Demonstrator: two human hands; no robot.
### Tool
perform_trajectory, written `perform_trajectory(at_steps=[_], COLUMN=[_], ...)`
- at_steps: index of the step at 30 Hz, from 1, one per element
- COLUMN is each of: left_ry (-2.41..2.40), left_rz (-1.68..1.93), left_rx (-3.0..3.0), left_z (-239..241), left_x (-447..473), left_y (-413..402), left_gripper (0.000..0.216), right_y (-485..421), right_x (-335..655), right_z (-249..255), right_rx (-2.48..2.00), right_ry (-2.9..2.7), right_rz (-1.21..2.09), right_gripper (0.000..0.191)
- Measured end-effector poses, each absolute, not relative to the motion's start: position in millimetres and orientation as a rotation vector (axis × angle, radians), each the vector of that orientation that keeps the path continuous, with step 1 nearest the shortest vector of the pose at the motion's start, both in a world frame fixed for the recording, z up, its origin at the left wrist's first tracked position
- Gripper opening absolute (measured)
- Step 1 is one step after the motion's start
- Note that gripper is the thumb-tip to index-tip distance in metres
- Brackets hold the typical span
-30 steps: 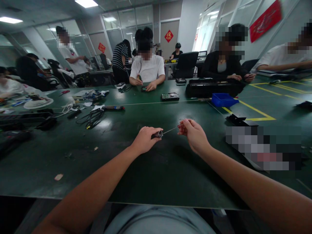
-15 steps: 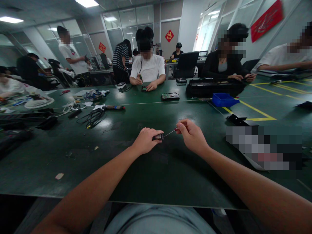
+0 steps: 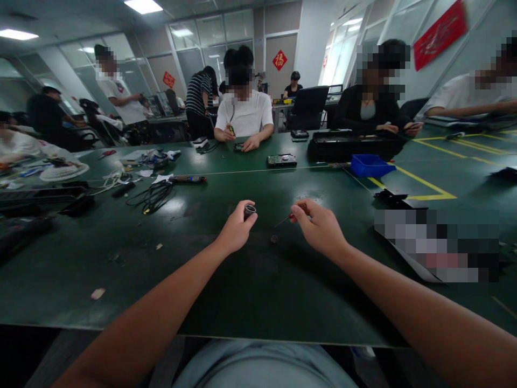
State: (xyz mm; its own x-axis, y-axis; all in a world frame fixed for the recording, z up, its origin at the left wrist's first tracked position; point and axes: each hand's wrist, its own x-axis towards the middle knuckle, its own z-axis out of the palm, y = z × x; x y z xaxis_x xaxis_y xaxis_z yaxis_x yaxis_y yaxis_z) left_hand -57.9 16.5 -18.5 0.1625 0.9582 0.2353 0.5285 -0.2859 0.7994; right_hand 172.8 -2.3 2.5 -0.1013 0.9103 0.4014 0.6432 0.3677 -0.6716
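My left hand [image 3: 236, 230] is closed round a small dark cylinder [image 3: 249, 210], held upright with its open round end facing up. My right hand [image 3: 319, 229] pinches a thin screwdriver [image 3: 287, 218] with a reddish handle, its metal tip pointing left and down toward the table. The tip is apart from the cylinder. A tiny dark round part [image 3: 273, 238] lies on the green table [image 3: 242, 291] between my hands.
A blue tray [image 3: 370, 165], a black case [image 3: 355, 144] and a circuit board [image 3: 281, 160] lie farther back. Black cables [image 3: 151, 196] and clutter sit at the left, a black device [image 3: 393, 198] at the right. Several people work across the table.
The screwdriver tip has come out of the cylinder. My left hand has turned the cylinder upright and lifted it a little. A small round part now lies on the table between my hands.
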Motion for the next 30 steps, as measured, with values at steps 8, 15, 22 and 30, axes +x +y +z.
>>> perform_trajectory(at_steps=[8, 15, 22, 30], left_ry=[1.301, 1.181, 1.184, 1.210], left_rz=[0.789, 0.489, 0.242, 0.455], left_rx=[2.204, 2.598, 2.766, 2.495], left_z=[-10.6, -15.5, -17.6, -15.9], left_x=[-49.7, -45.4, -38.6, -45.3], left_y=[3.3, 1.6, 1.6, 7.3], left_gripper=[0.026, 0.029, 0.031, 0.025], right_y=[-2.9, -2.7, -4.5, -3.5], right_x=[172.9, 172.5, 172.3, 173.0], right_z=[1.7, 0.4, 3.5, 2.0], right_rx=[-1.380, -1.350, -1.358, -1.342], right_ry=[-1.932, -1.949, -1.948, -1.944], right_rz=[0.436, 0.432, 0.454, 0.480], right_gripper=[0.020, 0.020, 0.020, 0.020])
